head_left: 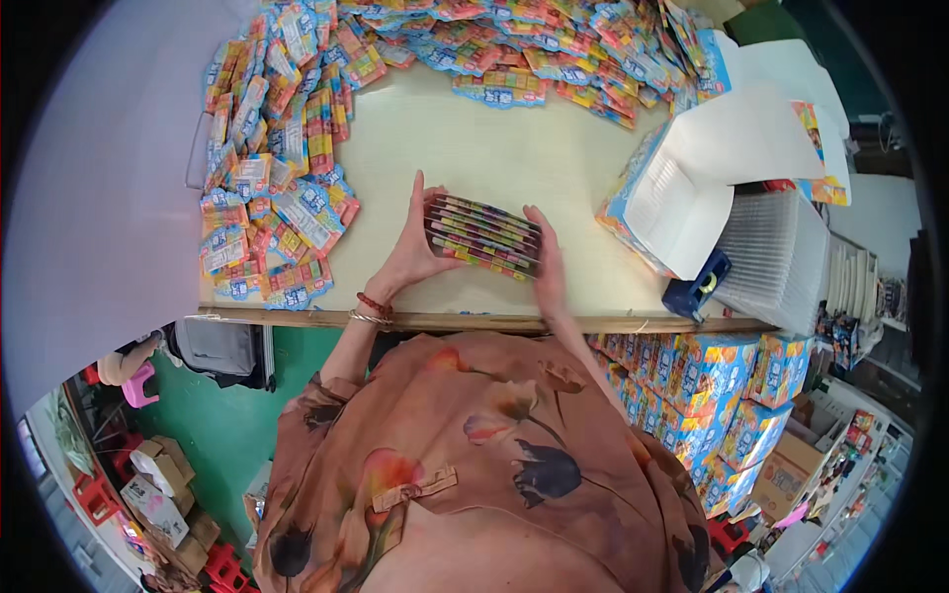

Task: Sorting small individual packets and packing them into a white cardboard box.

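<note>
A stack of flat, bright-printed packets (pixel 482 237) is clamped end to end between both hands over the pale wooden worktable (pixel 415 138), edges facing up; the left hand (pixel 411 255) grips its left end, thumb along the near side; the right hand (pixel 550 265) presses its right end; heaped loose packets (pixel 321 133) lie left of and beyond the stack; right of it stand an open white-lined carton (pixel 707 229) and a dark-blue tape dispenser (pixel 682 296); whether the stack touches the worktable, I cannot tell.

Green floor (pixel 213 420), pink stool (pixel 140 385), pale tabletop (pixel 395 128)
</note>
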A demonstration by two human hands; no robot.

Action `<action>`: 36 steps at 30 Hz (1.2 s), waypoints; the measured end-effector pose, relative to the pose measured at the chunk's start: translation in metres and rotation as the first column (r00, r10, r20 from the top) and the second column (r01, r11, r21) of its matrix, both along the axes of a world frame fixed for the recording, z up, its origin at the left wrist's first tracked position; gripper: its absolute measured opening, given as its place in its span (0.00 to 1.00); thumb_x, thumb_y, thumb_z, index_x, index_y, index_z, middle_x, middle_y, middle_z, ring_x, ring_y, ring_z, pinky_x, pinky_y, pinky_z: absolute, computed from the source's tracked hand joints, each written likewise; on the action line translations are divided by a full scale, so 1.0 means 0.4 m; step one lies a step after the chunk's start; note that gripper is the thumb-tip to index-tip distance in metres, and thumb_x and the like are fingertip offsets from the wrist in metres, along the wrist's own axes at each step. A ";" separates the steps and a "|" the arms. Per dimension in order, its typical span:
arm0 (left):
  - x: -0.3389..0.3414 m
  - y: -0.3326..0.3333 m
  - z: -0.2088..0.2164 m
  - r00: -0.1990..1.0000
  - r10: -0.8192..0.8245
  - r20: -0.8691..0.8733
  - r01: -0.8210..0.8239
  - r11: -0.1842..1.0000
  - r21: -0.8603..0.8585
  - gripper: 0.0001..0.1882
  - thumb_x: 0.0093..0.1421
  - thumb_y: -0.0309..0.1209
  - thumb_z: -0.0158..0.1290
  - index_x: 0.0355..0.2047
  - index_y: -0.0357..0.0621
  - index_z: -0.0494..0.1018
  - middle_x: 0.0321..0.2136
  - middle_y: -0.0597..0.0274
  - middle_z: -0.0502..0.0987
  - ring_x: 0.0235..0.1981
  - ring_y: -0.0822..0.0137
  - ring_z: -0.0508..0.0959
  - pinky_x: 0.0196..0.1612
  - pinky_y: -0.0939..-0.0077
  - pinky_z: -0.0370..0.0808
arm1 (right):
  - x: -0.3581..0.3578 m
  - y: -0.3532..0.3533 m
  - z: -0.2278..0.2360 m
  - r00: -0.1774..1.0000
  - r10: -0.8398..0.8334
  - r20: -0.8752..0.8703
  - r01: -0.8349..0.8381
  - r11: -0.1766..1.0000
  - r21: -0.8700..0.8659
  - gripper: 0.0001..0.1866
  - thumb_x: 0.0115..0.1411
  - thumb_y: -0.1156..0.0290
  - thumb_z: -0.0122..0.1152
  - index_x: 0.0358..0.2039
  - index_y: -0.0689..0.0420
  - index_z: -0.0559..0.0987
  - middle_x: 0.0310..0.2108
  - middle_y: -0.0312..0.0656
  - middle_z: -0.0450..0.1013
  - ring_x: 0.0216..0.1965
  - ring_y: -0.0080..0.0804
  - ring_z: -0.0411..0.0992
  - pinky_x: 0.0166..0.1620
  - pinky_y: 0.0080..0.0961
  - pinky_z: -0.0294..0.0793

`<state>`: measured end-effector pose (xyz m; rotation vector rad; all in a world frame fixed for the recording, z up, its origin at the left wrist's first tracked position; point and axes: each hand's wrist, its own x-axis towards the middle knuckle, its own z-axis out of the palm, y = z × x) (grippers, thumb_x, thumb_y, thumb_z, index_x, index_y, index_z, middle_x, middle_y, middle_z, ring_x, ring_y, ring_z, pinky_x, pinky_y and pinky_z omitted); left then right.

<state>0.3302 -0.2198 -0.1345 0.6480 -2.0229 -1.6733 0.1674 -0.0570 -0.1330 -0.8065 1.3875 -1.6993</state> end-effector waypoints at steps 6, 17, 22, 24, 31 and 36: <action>-0.008 0.030 0.024 0.997 0.069 -0.037 -0.071 0.996 -0.049 0.75 0.33 0.32 0.74 0.66 0.44 0.24 0.59 0.49 0.52 0.59 0.54 0.58 0.61 0.66 0.61 | 0.041 -0.037 0.004 0.992 -0.121 0.032 0.121 0.992 -0.018 0.41 0.64 0.38 0.37 0.64 0.60 0.53 0.63 0.43 0.53 0.61 0.33 0.55 0.63 0.29 0.51; 0.056 -0.039 0.037 0.984 0.069 0.167 -0.012 0.947 -0.322 0.66 0.32 0.36 0.74 0.65 0.38 0.42 0.51 0.48 0.60 0.54 0.52 0.62 0.57 0.64 0.64 | 0.007 -0.087 0.022 0.958 0.079 -0.277 -0.051 0.993 0.106 0.25 0.69 0.55 0.38 0.58 0.60 0.63 0.51 0.44 0.66 0.53 0.32 0.63 0.58 0.28 0.60; 0.063 -0.056 0.019 0.998 -0.009 0.063 0.030 0.935 -0.353 0.50 0.33 0.35 0.74 0.53 0.38 0.55 0.49 0.49 0.60 0.50 0.55 0.65 0.54 0.67 0.66 | -0.113 -0.194 0.043 0.815 -0.014 -0.579 0.138 0.976 0.170 0.14 0.64 0.64 0.53 0.33 0.62 0.80 0.19 0.36 0.73 0.25 0.21 0.72 0.30 0.18 0.71; 0.055 -0.052 0.031 0.999 -0.020 0.046 0.036 0.920 -0.391 0.47 0.35 0.34 0.73 0.51 0.40 0.56 0.48 0.50 0.61 0.49 0.58 0.66 0.52 0.69 0.68 | -0.176 -0.311 0.027 0.870 -0.154 -0.469 0.226 0.969 0.101 0.12 0.62 0.65 0.55 0.35 0.61 0.78 0.21 0.38 0.75 0.25 0.21 0.73 0.28 0.18 0.71; 0.047 -0.035 0.009 0.997 -0.062 0.050 0.068 0.990 -0.127 0.41 0.37 0.30 0.71 0.49 0.41 0.60 0.40 0.56 0.67 0.40 0.62 0.71 0.45 0.71 0.71 | -0.325 -0.677 0.019 0.964 -0.123 -0.237 0.200 0.921 0.334 0.22 0.51 0.61 0.67 0.37 0.66 0.74 0.26 0.43 0.75 0.18 0.25 0.72 0.21 0.22 0.73; 0.050 -0.024 -0.008 1.000 0.010 -0.002 -0.011 0.988 -0.155 0.40 0.37 0.31 0.71 0.48 0.41 0.60 0.39 0.55 0.66 0.39 0.61 0.71 0.44 0.71 0.71 | -0.278 -0.641 0.010 0.993 -0.004 -0.120 0.065 0.857 0.511 0.11 0.52 0.66 0.67 0.28 0.60 0.77 0.22 0.38 0.75 0.17 0.24 0.73 0.19 0.17 0.71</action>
